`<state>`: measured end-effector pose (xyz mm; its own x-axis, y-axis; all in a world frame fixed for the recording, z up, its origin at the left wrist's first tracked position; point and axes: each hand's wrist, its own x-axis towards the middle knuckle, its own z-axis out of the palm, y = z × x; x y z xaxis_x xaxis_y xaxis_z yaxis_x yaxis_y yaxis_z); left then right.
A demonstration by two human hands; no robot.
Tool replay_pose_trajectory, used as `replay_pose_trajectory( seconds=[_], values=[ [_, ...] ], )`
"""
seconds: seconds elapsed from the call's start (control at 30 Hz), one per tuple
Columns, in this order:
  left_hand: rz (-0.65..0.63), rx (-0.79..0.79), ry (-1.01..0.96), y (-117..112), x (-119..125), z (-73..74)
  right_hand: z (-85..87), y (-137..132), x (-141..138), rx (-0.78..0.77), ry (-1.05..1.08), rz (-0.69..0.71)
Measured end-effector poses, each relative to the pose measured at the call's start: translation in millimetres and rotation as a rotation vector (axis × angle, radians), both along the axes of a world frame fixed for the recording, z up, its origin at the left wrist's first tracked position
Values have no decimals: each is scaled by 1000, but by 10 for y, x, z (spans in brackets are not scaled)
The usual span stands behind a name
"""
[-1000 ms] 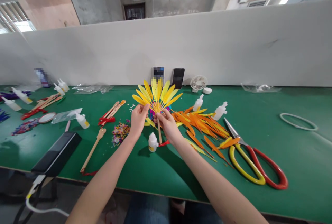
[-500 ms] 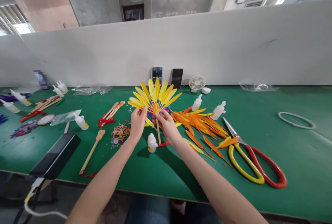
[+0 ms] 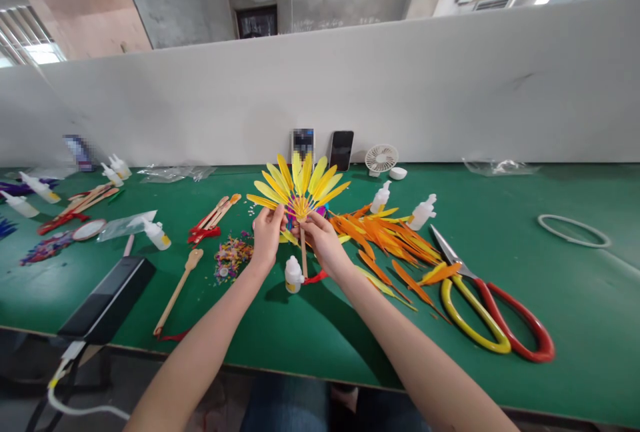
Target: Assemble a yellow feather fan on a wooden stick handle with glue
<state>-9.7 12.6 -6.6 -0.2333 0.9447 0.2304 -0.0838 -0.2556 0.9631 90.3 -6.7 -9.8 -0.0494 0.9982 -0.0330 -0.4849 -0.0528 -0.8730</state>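
A feather fan (image 3: 301, 185) of yellow feathers spreads out on a slim wooden handle (image 3: 304, 255), held up in front of me. My left hand (image 3: 267, 235) is closed, pinching the fan's lower left side near the feather quills. At the base of the feathers, my right hand (image 3: 324, 240) grips the fan where it meets the handle; some fingers are hidden behind it. Just below stands a small white glue bottle (image 3: 293, 275), beside the red tassel (image 3: 317, 277) at the handle's end. Purple and blue bits lie partly hidden behind the fan.
Loose orange and yellow feathers (image 3: 393, 239) lie to the right, by large scissors (image 3: 480, 299) with yellow and red handles. Left are a bare wooden stick (image 3: 180, 289), colourful scraps (image 3: 233, 257) and a black power bank (image 3: 107, 302). A phone (image 3: 341, 151) leans at the back.
The fan has turned slightly between my hands, its left feathers now angled a little more upward. Both hands keep their hold, and the things on the table stay where they were.
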Motion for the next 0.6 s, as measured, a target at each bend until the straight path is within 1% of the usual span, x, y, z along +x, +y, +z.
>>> replay_pose_trajectory(
  seconds=[0.2,0.33,0.6],
  values=[
    [-13,7,-6,-8,6,5,-1,6,-7,-4,-11,-8],
    [-12,-18,-13,-12,18,13,10,-13,-11,21,-15,-17],
    [-8,-43,10,-36,29,14,22,-33,-15,14,-47,-45]
  ],
)
